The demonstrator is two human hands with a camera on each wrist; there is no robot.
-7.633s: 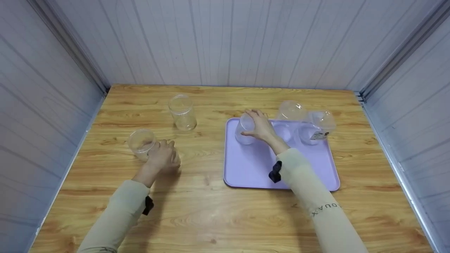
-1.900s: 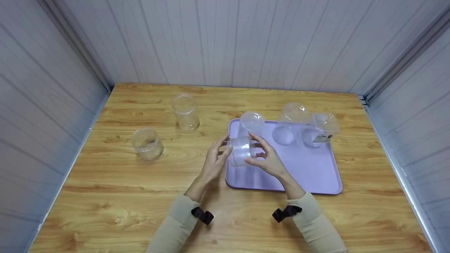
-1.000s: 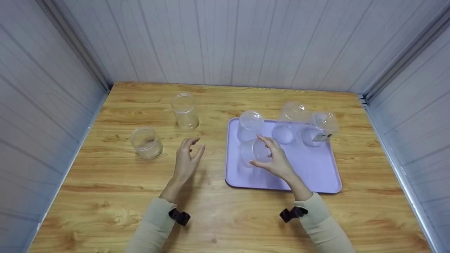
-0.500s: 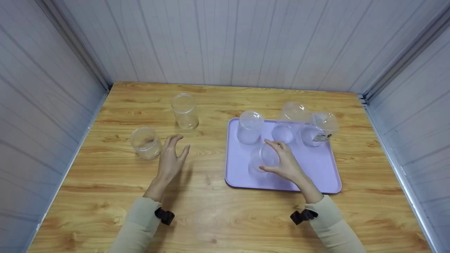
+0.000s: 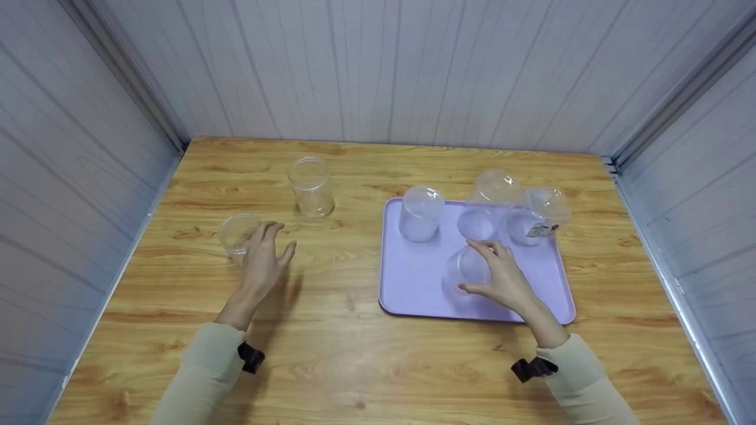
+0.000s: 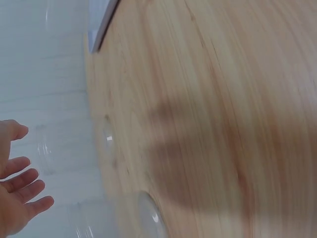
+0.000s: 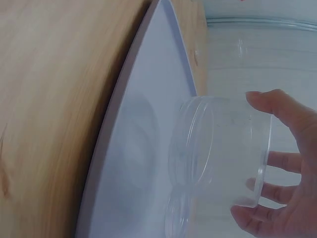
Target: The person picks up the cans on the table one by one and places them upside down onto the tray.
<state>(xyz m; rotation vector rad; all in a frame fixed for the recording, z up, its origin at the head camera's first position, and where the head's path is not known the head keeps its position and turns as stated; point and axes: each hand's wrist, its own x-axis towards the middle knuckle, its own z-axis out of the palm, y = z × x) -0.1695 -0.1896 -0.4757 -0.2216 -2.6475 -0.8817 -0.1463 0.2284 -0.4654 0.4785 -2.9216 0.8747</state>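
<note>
My right hand (image 5: 505,280) grips a clear plastic jar (image 5: 463,271) by its base end, above the lilac tray (image 5: 407,283). In the right wrist view the jar (image 7: 228,144) has its threaded rim turned down towards the tray, and thumb and fingers span its base. My left hand (image 5: 263,262) is at the left with fingers loosely spread, holding nothing. It partly covers a short clear jar (image 5: 232,230) standing on the table. The left wrist view puts the hand (image 6: 12,208) apart from the jars, its fingers relaxed.
A taller clear jar (image 5: 311,189) stands mouth up on the wooden table behind the left hand. Along the tray's back edge stand upside-down clear jars: one at left (image 5: 420,215), one in the middle (image 5: 493,192), and one bearing a label (image 5: 546,206). Pale panel walls (image 5: 366,71) enclose the table.
Both hands were on the jar at the tray's left; the left let go and moved left to the short jar. The right hand has carried its jar rightward over the tray, towards the front.
</note>
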